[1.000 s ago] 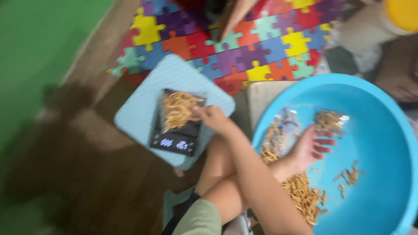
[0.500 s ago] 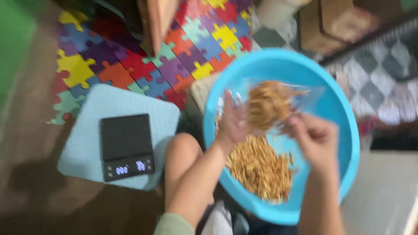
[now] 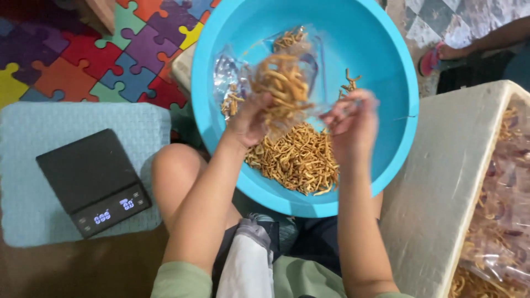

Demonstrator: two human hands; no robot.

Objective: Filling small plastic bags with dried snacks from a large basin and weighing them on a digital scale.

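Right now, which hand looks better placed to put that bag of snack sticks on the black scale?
Probably the left hand: it grips the clear bag, and the scale lies on its side. The right hand is farther off.

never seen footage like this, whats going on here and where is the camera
The camera sits on a person's head and looks down, so you see their own arms and knee. No machine is involved, only two bare hands. The left hand and right hand hold a clear plastic bag of thin golden fried snack sticks above a big blue basin, which has a pile of the same sticks in it. To the left, a black digital scale rests on a pale blue mat. To the right stands a white foam box.
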